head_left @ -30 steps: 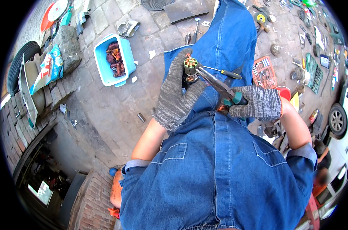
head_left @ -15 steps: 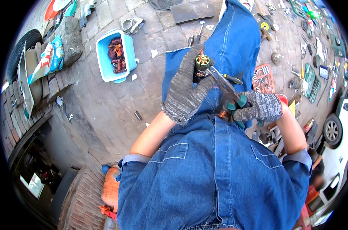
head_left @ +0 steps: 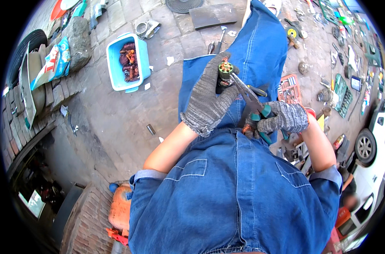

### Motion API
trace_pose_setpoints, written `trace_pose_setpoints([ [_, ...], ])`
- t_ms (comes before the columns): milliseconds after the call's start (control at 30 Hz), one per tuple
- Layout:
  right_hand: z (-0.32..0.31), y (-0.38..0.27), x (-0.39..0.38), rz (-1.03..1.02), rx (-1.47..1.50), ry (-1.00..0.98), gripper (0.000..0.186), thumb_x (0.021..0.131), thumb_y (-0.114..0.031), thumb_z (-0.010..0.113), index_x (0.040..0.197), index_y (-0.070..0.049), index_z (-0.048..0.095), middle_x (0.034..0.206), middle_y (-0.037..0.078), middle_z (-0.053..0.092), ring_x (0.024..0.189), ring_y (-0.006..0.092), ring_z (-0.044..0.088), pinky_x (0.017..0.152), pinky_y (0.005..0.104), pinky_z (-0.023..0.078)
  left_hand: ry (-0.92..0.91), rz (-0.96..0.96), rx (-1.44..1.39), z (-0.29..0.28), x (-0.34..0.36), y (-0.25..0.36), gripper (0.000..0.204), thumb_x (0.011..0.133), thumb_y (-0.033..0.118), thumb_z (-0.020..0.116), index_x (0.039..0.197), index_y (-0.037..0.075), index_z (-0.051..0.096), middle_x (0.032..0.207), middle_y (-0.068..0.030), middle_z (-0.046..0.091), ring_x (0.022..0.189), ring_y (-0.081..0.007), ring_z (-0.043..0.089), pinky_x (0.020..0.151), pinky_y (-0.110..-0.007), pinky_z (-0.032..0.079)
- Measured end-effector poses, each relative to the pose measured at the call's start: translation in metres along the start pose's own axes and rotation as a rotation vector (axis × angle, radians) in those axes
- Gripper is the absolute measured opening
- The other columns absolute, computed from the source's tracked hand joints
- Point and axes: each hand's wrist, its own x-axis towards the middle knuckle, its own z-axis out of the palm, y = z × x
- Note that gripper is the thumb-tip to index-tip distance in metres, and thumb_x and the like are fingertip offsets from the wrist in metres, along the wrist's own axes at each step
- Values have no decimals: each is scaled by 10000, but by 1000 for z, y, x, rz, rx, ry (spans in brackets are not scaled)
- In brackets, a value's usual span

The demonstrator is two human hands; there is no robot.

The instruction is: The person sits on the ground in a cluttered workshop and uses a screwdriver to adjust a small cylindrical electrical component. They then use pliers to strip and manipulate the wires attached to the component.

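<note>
In a grey knit glove, my left hand [head_left: 208, 97] is closed round a small electric motor part [head_left: 225, 70], held upright over my lap. Its top end shows a green ring with copper windings; the lower body is dark. My right hand [head_left: 284, 117], gloved the same way, grips long-nose pliers [head_left: 248, 95] by their green handles. The tips of the pliers meet the right edge of the motor part's top. Whether the jaws are clamped on a wire cannot be made out. Below the pliers, against my apron, lies a dark piece with copper strands [head_left: 248, 128].
A light blue tub [head_left: 111, 63] of copper windings stands on the paving at left. Two screwdrivers [head_left: 220, 40] lie beyond my left hand. A red socket set case [head_left: 289, 88] and many scattered tools sit at right. A white car [head_left: 370, 165] and a person are at lower right.
Both hands hold nearly the same pose, with the pliers still at the motor part's top. The view has shifted slightly.
</note>
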Motion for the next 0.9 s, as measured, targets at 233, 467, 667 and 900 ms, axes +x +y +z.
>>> trace_pose_setpoints([
  [233, 1, -10, -4, -25, 14, 0, 368, 801, -300, 644, 1051, -39, 574, 864, 34, 637, 783, 103, 571, 701, 261, 467, 44, -3, -81, 6, 3, -7, 631, 759, 19, 638, 1308, 25, 326, 1060, -93, 565, 882, -128, 582, 792, -261, 488],
  [467, 1, -5, 3, -105, 39, -71, 351, 815, -279, 631, 1063, -37, 576, 864, 38, 639, 785, 112, 578, 702, 255, 468, 38, -17, -81, 7, 4, -9, 631, 751, -27, 618, 1307, 34, 327, 1064, -92, 562, 860, -125, 587, 765, -257, 504],
  [667, -1, -3, 5, -85, 59, -67, 338, 777, -218, 664, 1045, -31, 578, 926, 61, 630, 845, 139, 576, 758, 280, 466, 40, -23, -65, 8, 4, -5, 618, 765, -22, 603, 1309, 38, 316, 1079, -104, 550, 887, -153, 584, 785, -282, 506],
  [900, -3, 33, 21, -285, 77, -62, 296, 828, -260, 613, 1020, -36, 590, 858, 43, 621, 787, 121, 576, 702, 257, 459, 57, 29, 56, 6, 6, -9, 602, 772, 54, 644, 1293, 26, 345, 1065, -120, 559, 929, -169, 580, 820, -290, 477],
])
